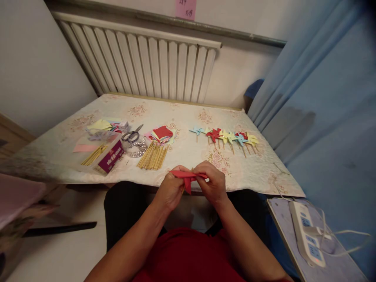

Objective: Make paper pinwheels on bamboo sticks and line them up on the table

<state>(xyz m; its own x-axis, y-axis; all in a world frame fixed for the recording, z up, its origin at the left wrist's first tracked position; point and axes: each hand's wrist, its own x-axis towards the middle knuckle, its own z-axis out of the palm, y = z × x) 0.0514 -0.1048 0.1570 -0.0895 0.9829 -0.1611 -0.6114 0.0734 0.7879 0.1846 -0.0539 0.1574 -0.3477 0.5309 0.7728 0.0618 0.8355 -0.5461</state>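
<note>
My left hand and my right hand meet just in front of the table's near edge. Both pinch a folded red paper piece between them, with one point of it hanging down. A thin stick tip seems to show between my thumbs, but it is too small to be sure. A bundle of wooden sticks lies on the table just beyond my left hand. Behind the sticks sits a stack of coloured paper squares with red on top. A row of finished paper pinwheels lies to the right.
The table has a floral cloth and stands against a white radiator. Scissors, a dish of small silver bits, a purple box and more paper lie at left. A power strip rests on a board at lower right.
</note>
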